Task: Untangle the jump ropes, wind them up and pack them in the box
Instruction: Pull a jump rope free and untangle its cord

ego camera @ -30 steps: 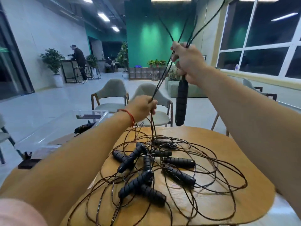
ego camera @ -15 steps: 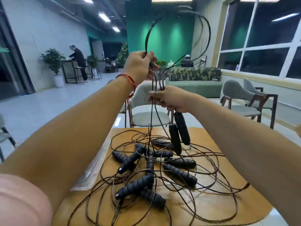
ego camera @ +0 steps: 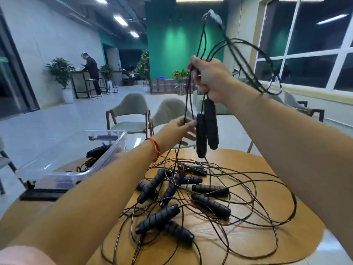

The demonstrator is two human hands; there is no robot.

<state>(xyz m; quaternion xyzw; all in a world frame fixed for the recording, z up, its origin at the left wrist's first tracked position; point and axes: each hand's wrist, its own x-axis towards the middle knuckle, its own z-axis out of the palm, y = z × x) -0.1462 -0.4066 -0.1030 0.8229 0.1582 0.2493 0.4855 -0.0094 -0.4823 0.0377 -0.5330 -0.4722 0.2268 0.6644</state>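
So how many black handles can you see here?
10. Two handles hang on the rope held in the right hand. Eight lie on the table. More may be hidden in the box.

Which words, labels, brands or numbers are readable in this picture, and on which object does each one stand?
None can be read. The hanging jump rope handles, the clear box and the table show no legible print; anything finer is too blurred.

The person wears a red cord bracelet.
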